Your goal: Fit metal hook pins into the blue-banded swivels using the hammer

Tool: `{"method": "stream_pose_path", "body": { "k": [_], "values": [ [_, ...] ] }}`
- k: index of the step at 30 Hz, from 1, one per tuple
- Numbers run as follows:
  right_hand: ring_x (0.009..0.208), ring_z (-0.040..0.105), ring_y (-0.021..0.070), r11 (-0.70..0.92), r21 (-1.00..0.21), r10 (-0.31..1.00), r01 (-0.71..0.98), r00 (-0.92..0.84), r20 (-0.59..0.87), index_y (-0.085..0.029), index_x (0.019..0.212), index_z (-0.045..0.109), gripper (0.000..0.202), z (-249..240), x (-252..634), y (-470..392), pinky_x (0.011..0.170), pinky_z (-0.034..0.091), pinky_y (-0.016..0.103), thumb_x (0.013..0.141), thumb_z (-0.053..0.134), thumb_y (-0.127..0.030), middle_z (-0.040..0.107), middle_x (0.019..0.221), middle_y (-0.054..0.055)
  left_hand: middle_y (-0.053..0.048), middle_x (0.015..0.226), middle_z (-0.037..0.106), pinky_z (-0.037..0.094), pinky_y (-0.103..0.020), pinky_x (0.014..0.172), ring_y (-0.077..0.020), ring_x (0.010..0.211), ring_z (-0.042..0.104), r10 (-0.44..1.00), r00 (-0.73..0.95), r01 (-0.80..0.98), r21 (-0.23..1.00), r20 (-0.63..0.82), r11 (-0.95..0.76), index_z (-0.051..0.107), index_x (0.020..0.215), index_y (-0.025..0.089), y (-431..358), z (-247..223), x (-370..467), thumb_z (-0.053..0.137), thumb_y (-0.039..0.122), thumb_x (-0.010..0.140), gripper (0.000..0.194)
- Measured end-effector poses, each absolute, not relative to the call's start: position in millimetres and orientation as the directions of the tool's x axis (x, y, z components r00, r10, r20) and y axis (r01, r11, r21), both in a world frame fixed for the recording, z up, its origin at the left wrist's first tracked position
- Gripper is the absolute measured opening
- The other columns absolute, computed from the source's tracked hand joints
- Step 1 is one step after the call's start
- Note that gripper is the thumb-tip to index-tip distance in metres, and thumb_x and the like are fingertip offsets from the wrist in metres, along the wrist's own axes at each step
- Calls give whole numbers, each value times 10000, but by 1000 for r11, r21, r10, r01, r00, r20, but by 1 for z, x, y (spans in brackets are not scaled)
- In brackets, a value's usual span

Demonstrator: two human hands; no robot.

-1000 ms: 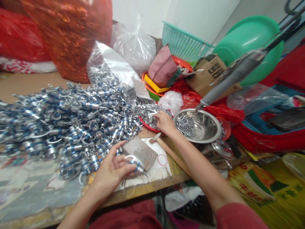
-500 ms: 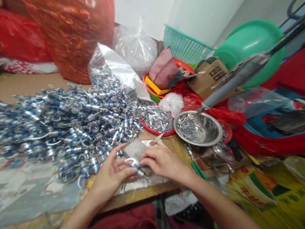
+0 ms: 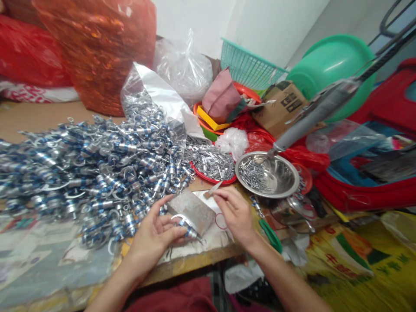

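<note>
My left hand [image 3: 154, 236] is closed on a silver-and-blue metal fitting [image 3: 191, 233] with a curved flat arm at one end and a small ring at the other. The fitting is tilted above the near edge of a grey metal block [image 3: 195, 211]. My right hand [image 3: 235, 212] is to the right of the block, its thumb and fingertips pinched together; what they hold, if anything, cannot be made out. Just beside those fingertips lies a small blade with a brown handle [image 3: 208, 195]. A thin red ring [image 3: 221, 221] lies on the white sheet [image 3: 212, 245] under my right hand.
Many similar fittings [image 3: 107, 160] are heaped at left. Behind the block are a red tray [image 3: 211, 178] of small metal parts and a steel bowl [image 3: 287, 190] of pins. A grey tool [image 3: 299, 125] slants down over the bowl. Green-handled scissors or pliers [image 3: 271, 236] lie right.
My right hand has moved right, away from the fitting and the block, uncovering more of the block and the red ring. My left hand keeps the fitting in nearly the same place.
</note>
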State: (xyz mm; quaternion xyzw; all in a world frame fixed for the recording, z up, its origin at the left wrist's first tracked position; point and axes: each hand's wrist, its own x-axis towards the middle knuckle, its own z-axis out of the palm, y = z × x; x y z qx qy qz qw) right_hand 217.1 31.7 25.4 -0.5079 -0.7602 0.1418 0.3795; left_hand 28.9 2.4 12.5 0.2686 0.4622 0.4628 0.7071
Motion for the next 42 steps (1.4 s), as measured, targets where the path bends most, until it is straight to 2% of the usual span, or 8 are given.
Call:
{"method": "stream_pose_path", "body": {
  "k": [5,8,15,20,28,31,35,42],
  "values": [
    [839,581,224,196,-260,980,946,-180,84,-162,1014,578,284,5,275,28,717,453,338,788,533,-327,619,910,93,64,630,590,536,-376,664,-165,616,635,914,132,-429,809,-383,401,292,1251,247,2,11,29,739,136,534,853],
    [790,599,188,169,-360,985,918,-164,44,-169,935,588,187,4,278,20,686,468,299,823,483,-276,632,858,57,54,638,603,539,-390,662,-169,606,636,912,135,-417,813,-387,407,286,1259,240,3,10,28,741,139,534,862],
    [917,587,166,568,-372,807,735,-409,426,-265,1309,352,504,51,245,-14,765,483,272,837,442,-113,602,1050,58,32,644,636,551,-394,611,-198,603,654,905,92,-388,822,-415,417,287,1268,242,4,5,28,767,156,497,913],
    [789,609,162,576,-283,816,767,-517,259,-255,1310,364,522,46,241,-28,666,507,265,825,377,-63,636,914,58,42,616,635,563,-392,581,-192,537,653,906,61,-412,816,-420,406,298,1258,227,3,8,31,777,144,471,925],
    [839,612,160,441,-446,897,779,-371,239,-231,1252,452,420,22,249,-27,731,506,273,845,416,-133,634,967,59,39,625,637,555,-335,562,-179,553,650,905,60,-362,836,-422,413,270,1276,225,4,13,31,753,139,517,904],
    [930,597,183,272,-509,959,817,-186,214,-185,1214,495,388,4,271,-11,799,492,305,829,492,-235,619,1064,85,6,671,665,541,-353,647,-200,650,660,925,79,-279,882,-372,379,429,1177,202,2,13,29,727,200,572,675],
    [879,609,209,168,-348,984,922,-136,115,-166,1104,591,321,-1,290,15,775,490,345,825,499,-296,644,1002,95,-56,696,702,501,-340,710,-226,702,646,960,31,105,956,-278,274,683,706,170,0,10,24,695,307,609,169],
    [941,553,156,303,-147,943,942,-273,191,-211,991,640,277,17,231,106,819,417,246,855,409,-142,630,982,49,-56,912,594,474,-283,673,-209,848,589,994,30,297,949,102,-106,705,632,232,6,6,29,662,305,633,85]
  ]
}}
